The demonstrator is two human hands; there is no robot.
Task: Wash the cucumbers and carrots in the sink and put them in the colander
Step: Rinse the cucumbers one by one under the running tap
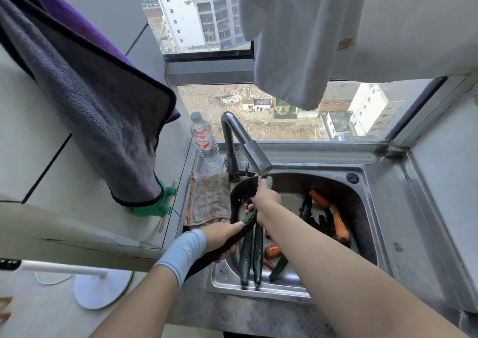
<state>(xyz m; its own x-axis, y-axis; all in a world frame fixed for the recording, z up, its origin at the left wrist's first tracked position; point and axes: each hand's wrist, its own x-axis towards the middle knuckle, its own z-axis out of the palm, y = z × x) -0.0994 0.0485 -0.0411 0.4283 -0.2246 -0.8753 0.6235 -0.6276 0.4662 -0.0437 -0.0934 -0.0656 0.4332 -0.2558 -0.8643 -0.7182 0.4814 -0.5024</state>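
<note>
A long dark-green cucumber (248,218) slants across the left side of the steel sink (372,208), its top end under water running from the tap (249,151). My left hand (222,236) grips its lower part. My right hand (266,198) is closed around its upper part just below the spout. Behind my hands a dark rounded rim with small holes (236,195) looks like the colander. Two more cucumbers (252,255) lie at the sink's front left. Other cucumbers (306,208) and carrots (340,226), (273,251) lie in the basin.
A folded patterned cloth (209,198) and a plastic water bottle (204,141) sit left of the sink. A grey towel (103,110) hangs at left over a green glove (157,204). A white cloth (297,40) hangs above the window. Steel counter (413,234) extends right.
</note>
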